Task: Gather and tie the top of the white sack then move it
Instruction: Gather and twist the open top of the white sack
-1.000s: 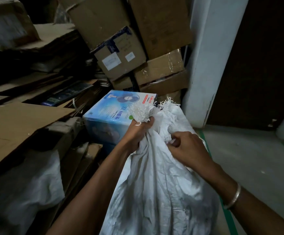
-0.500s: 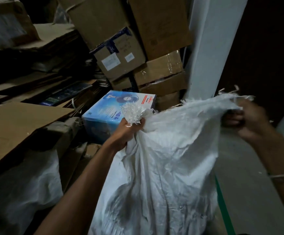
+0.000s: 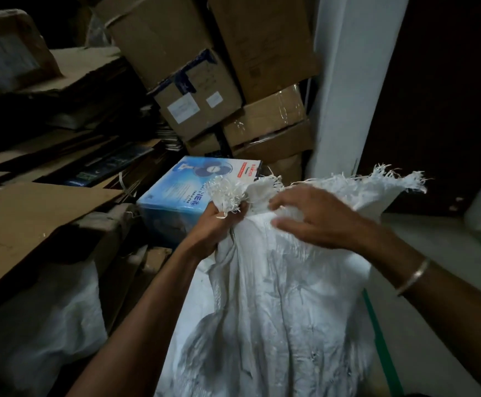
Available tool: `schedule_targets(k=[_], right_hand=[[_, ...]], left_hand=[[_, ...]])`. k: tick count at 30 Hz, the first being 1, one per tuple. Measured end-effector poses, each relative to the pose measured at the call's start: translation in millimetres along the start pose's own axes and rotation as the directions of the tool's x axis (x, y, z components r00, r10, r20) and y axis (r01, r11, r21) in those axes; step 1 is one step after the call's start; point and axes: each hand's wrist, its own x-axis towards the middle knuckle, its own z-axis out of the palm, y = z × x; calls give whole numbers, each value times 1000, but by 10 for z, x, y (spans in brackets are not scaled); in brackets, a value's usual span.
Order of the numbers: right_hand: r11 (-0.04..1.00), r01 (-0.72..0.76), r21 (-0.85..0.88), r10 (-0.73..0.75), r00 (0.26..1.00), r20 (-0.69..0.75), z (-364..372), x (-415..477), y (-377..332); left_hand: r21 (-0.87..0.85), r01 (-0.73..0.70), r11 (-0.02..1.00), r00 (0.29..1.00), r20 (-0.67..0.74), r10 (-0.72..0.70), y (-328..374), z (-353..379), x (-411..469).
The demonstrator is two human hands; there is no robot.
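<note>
The white sack [image 3: 276,305] of woven plastic stands upright in front of me and fills the lower middle of the head view. My left hand [image 3: 213,227] is shut on a bunched handful of its frayed top at the left. My right hand [image 3: 313,219] lies across the upper fabric just right of that bunch, fingers spread and curled into the cloth, blurred by motion. The sack's right top corner [image 3: 391,184] sticks up loose and frayed beyond my right hand. A metal bangle [image 3: 414,276] sits on my right wrist.
A blue fan box [image 3: 182,193] sits right behind the sack top. Brown cartons [image 3: 204,81] are stacked behind it against a white pillar [image 3: 345,90]. Flat cardboard sheets [image 3: 27,224] lie at left, another white sack [image 3: 32,333] below them. Grey floor with a green line [image 3: 382,348] lies at right.
My right hand let go of the sack's far right corner and swept left to the fabric beside my left hand. The left hand kept its grip on the bunched top.
</note>
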Motion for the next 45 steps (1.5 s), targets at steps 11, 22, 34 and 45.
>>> schedule_targets(k=[11, 22, 34, 45], right_hand=[[708, -558, -433, 563, 816, -130, -367, -185, 771], [997, -50, -53, 52, 998, 43, 103, 634, 88], [998, -44, -53, 50, 993, 110, -61, 851, -324], [988, -19, 153, -9, 984, 177, -47, 1209, -555]], left_hand=[[20, -27, 999, 997, -65, 29, 183, -500, -67], [173, -28, 985, 1000, -2, 28, 413, -626, -162], [379, -203, 903, 970, -51, 239, 1008, -1140, -261], [361, -250, 898, 945, -108, 307, 1127, -1412, -353]])
